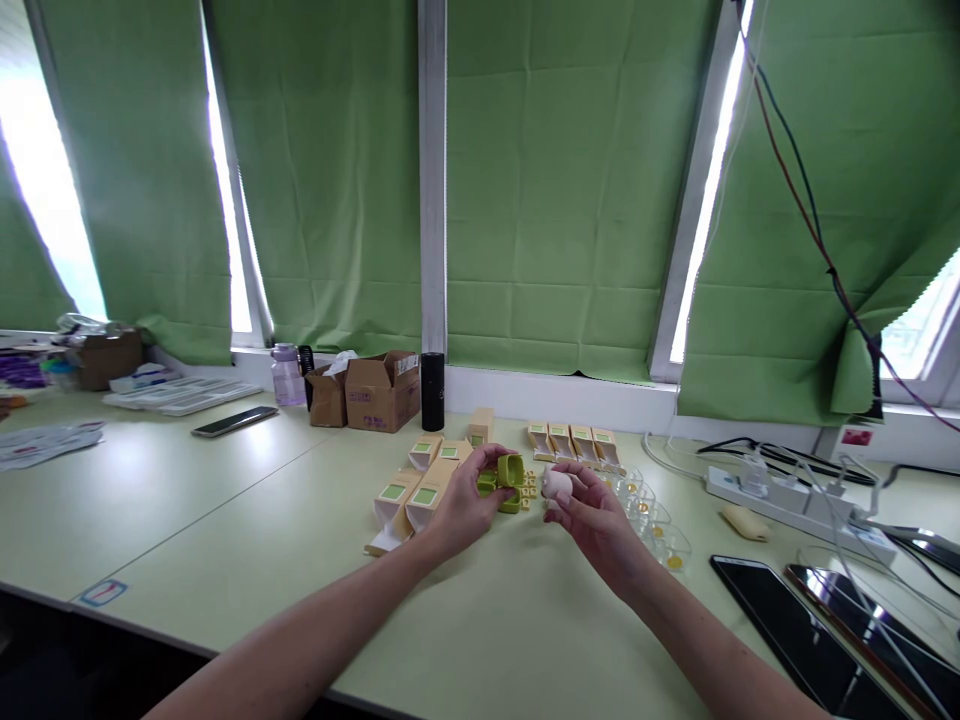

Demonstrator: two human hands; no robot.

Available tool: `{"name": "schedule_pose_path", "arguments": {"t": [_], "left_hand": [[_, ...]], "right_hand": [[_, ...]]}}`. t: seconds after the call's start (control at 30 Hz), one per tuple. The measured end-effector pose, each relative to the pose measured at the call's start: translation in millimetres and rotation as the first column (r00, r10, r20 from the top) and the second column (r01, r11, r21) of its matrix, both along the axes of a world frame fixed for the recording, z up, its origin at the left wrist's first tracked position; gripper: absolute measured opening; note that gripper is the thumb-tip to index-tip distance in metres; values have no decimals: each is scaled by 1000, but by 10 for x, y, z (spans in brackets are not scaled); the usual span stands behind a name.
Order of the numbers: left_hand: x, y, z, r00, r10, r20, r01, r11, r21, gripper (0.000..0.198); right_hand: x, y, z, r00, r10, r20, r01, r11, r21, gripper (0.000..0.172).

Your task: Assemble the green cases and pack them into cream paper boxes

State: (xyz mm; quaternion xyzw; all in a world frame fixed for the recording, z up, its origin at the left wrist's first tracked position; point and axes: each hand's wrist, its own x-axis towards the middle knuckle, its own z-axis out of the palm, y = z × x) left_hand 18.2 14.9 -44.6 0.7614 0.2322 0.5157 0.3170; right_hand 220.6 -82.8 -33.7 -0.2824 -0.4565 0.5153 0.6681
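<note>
Green case [510,478], lid open, is held over the table [480,620] in the curled left hand [461,510]; right hand [592,520] pinches a white piece [556,484] just right of the case. Fingertip-only hold: it could slip and roll among the clear trays [656,520] further right. Left hand hides the case's base; white piece too blurred to identify.

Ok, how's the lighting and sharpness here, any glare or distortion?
Head view: window gaps blown out; frames lean from lens distortion; dark screens catch glare; left hand with green case and right hand with white piece evenly lit, slightly soft.
</note>
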Motion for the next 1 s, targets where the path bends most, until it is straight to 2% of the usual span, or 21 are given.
{"name": "schedule_pose_path", "arguments": {"t": [0.4,0.57,0.7,0.87,1.0], "left_hand": [[-13,-106,85,994,4,-111,-1,1000,29,47],[-13,-116,89,988,31,-150,-28,999,25,46],[-10,-120,93,984,63,-168,-59,998,32,46],[-1,-134,106,980,91,-177,-86,996,33,47],[5,-143,119,978,100,-183,-91,994,54,46]], "right_hand": [[-33,58,-3,977,-167,136,168,986,4,51],[44,138,-76,972,-183,147,206,965,-163,60],[83,183,-123,981,-180,65,191,942,-276,64],[62,186,-91,993,-117,-5,114,975,-193,68],[22,172,-79,976,-171,133,183,979,-91,67]]}}
